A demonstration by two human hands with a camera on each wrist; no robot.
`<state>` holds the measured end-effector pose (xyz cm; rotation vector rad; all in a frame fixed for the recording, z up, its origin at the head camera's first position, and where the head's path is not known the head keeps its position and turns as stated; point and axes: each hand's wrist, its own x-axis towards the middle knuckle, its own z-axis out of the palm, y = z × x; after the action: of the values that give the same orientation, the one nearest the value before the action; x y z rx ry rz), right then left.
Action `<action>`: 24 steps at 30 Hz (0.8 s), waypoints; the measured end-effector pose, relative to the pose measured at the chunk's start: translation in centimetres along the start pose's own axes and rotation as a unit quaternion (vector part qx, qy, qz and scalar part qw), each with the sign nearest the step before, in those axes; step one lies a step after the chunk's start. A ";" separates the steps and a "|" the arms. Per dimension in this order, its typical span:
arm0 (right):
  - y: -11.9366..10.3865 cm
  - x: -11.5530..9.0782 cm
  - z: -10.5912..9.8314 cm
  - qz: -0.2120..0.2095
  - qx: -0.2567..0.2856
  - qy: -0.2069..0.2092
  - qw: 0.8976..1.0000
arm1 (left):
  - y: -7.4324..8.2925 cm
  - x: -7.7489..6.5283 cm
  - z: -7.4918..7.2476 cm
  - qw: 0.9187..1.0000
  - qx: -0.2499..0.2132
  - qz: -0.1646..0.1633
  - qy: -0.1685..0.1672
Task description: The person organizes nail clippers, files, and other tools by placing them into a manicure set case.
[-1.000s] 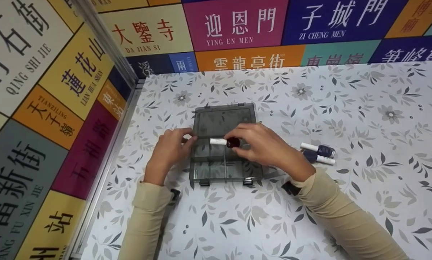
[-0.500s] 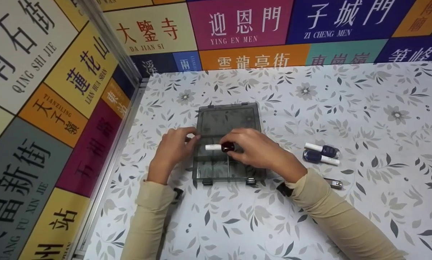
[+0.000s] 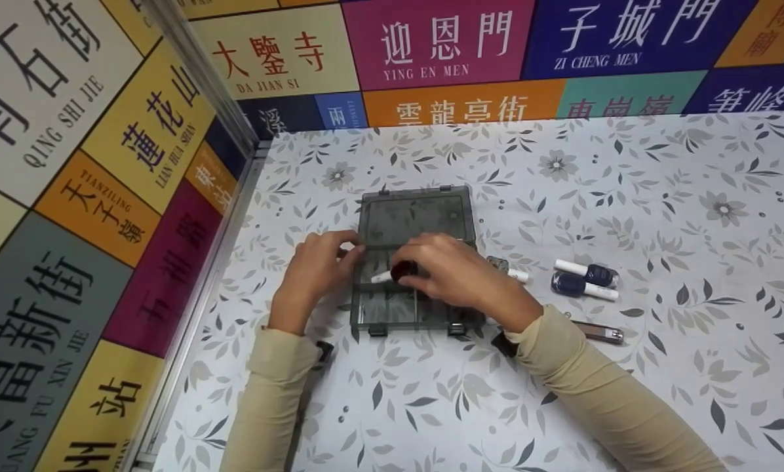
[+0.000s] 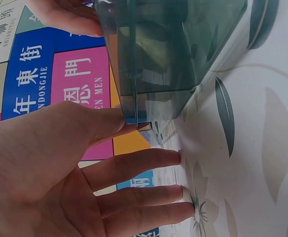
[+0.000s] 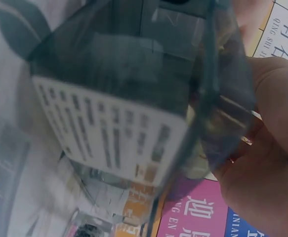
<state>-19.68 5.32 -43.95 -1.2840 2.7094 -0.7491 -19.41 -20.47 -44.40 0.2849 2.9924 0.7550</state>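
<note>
A translucent grey compartment box (image 3: 389, 308) lies on the patterned table with its lid (image 3: 415, 216) folded back. My left hand (image 3: 316, 272) is at the box's left side. In the left wrist view the thumb presses the box's edge, and three fingers (image 4: 144, 197) stretch out below it. Over the compartments, my right hand (image 3: 448, 269) pinches a dark red nail polish bottle (image 3: 403, 271). Its white cap points left and slants down into the box. In the right wrist view, the box wall with a white printed label (image 5: 109, 128) covers part of the right hand (image 5: 269, 153).
Right of the box lies a glittery nail polish bottle (image 3: 498, 263), partly behind the right hand. Two dark blue nail polish bottles (image 3: 570, 284) lie farther right. A nail clipper (image 3: 600, 332) is beside the right sleeve. Colourful lettered panels (image 3: 444, 42) border the table.
My right hand has moved left and lower over the box, and the bottle's cap now tilts down. The glittery bottle and nail clipper have come into view. My left hand stays at the box.
</note>
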 end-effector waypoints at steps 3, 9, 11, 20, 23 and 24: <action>-0.1 0.0 0.1 0.006 -0.001 -0.008 1.000 | 0.1 0.0 0.0 1.000 0.004 -0.001 -0.001; 0.0 -0.3 -0.3 0.008 -0.022 0.003 1.000 | 0.2 0.2 0.1 1.000 0.006 -0.007 -0.005; 0.1 -0.4 -0.6 0.007 -0.021 0.006 1.000 | 0.2 0.3 0.1 1.000 0.006 -0.007 -0.006; 0.7 -1.9 -1.6 0.009 -0.038 0.030 0.999 | 0.0 0.1 0.0 1.000 0.001 0.005 -0.003; 0.9 -2.7 -1.9 0.016 -0.047 0.031 0.998 | 0.0 0.1 0.0 1.000 0.001 0.007 -0.004; 1.0 -3.0 -2.0 0.020 -0.049 0.031 0.998 | 0.0 0.1 0.0 1.000 0.002 0.007 -0.004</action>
<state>-18.93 8.93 -43.11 -1.2419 2.8446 -0.6707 -19.50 -20.48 -44.44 0.3099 2.9875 0.7484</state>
